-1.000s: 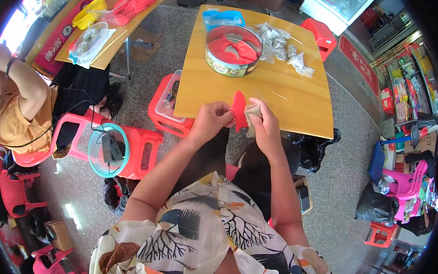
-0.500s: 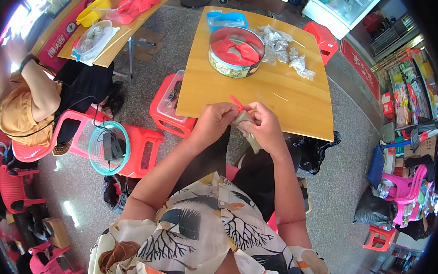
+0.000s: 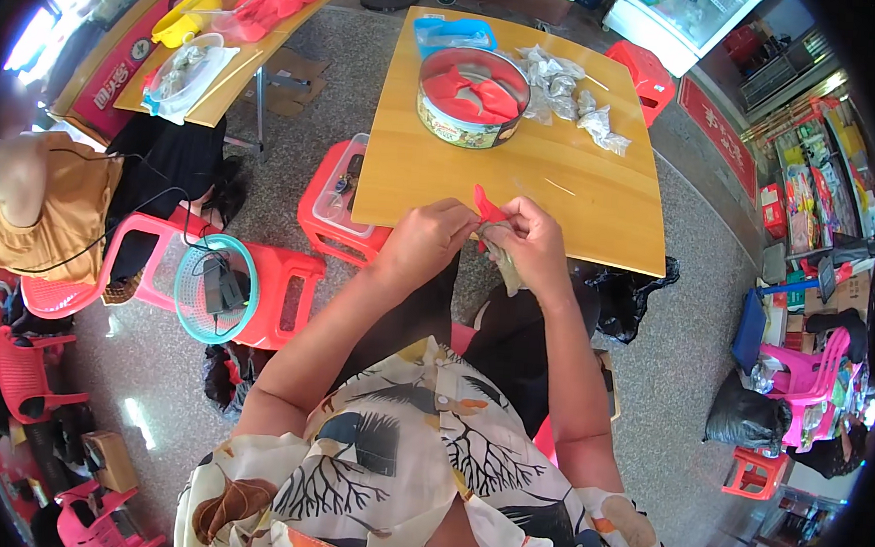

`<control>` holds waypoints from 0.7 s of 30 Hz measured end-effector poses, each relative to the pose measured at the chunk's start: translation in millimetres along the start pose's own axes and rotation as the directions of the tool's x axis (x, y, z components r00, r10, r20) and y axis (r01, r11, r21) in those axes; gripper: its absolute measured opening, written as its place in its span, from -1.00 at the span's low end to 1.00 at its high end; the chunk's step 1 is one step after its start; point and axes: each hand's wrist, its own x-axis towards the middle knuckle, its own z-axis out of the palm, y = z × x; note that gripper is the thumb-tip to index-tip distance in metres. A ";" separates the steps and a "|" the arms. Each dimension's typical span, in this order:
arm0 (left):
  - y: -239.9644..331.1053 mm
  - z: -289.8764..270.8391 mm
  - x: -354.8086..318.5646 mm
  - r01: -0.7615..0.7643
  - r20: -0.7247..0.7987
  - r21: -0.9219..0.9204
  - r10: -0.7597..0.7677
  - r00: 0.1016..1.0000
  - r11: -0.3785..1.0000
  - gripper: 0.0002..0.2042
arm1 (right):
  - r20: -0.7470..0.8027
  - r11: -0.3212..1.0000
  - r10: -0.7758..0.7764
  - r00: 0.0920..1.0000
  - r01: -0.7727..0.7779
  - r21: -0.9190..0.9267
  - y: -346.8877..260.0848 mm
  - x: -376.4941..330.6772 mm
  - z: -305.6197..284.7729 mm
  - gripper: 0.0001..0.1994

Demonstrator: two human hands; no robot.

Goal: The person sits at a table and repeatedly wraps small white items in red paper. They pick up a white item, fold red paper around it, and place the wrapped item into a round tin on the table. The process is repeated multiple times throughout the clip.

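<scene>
At the near edge of the wooden table, a small red and grey-beige cloth piece is between my hands. My left hand pinches its left side, fingertips closed. My right hand grips it from the right. A red tip stands up above the fingers, and the grey-beige part hangs below the right hand. What the fingertips press on is partly hidden. Farther back on the table, a round tin holds red and grey cloth pieces. Behind it to the right lie several crumpled grey-white pieces.
A blue tray stands behind the tin. To the left are a red stool with a clear box, and a turquoise basket. A person in an orange top sits at another table. A black bag lies right.
The red part now shows taller above my fingers, and my right hand has shifted slightly up and right. The person at the left has lowered the raised arm.
</scene>
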 end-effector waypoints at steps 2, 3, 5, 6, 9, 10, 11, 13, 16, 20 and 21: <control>2.2 0.5 -1.8 0.002 0.011 0.058 -0.003 1.000 0.998 -0.92 | -0.105 0.998 -0.056 0.993 0.052 -0.043 0.8 -5.3 10.5 -0.86; 3.2 1.0 -2.9 0.004 0.015 0.087 -0.005 1.000 0.996 -0.92 | -0.157 0.987 -0.116 0.981 0.095 -0.133 3.1 -7.4 14.5 -0.86; 4.0 1.3 -4.2 0.017 -0.009 0.120 -0.016 1.000 0.993 -0.92 | -0.241 0.935 -0.250 0.938 0.168 -0.313 10.9 -9.3 22.7 -0.87; 4.0 2.5 -5.3 0.026 -0.023 0.139 -0.023 0.999 0.990 -0.93 | -0.273 0.948 -0.246 0.930 0.172 -0.268 19.2 -10.2 23.7 -0.86; -14.5 10.7 -10.1 -0.190 0.173 0.427 0.126 0.977 0.884 -0.94 | -0.317 0.969 -0.227 0.921 0.183 -0.164 30.2 -6.9 29.4 -0.85; -11.0 9.7 -7.6 -0.291 0.254 0.524 0.179 0.950 0.801 -0.91 | -0.303 0.979 -0.194 0.933 0.163 -0.125 28.9 -8.4 29.0 -0.86; -9.8 14.1 -10.7 -0.148 0.116 0.348 0.114 0.987 0.926 -0.91 | -0.277 0.986 -0.161 0.947 0.140 -0.094 27.4 -11.8 26.4 -0.87; -9.0 15.1 -13.0 -0.004 -0.050 0.075 0.008 0.999 0.997 -0.92 | -0.219 0.995 -0.079 0.972 0.090 0.039 24.0 -9.3 24.2 -0.89; -2.5 8.7 -11.3 0.047 -0.115 -0.090 -0.057 0.992 0.995 -0.94 | -0.111 0.949 0.038 0.993 -0.001 0.316 20.1 -7.4 22.4 -0.88; 1.5 7.5 -10.2 0.134 -0.088 -0.218 -0.156 0.984 0.967 -0.94 | -0.031 0.874 0.082 0.996 -0.057 0.483 17.6 -8.8 21.1 -0.82; 1.9 8.7 -9.8 0.148 -0.085 -0.240 -0.173 0.981 0.959 -0.93 | -0.028 0.868 0.084 0.996 -0.059 0.493 17.4 -8.4 20.9 -0.81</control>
